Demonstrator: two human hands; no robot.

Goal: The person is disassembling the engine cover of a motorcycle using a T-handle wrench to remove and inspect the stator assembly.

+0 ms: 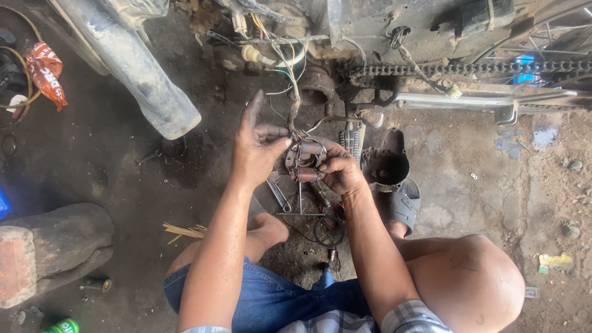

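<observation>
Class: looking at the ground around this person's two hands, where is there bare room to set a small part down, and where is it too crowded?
Bare ground lies between the grey exhaust pipe and the left hand, and right of the black cover, below the chain. It is crowded under the right hand and the coil plate: wrenches, wires and a sandal lie there.
</observation>
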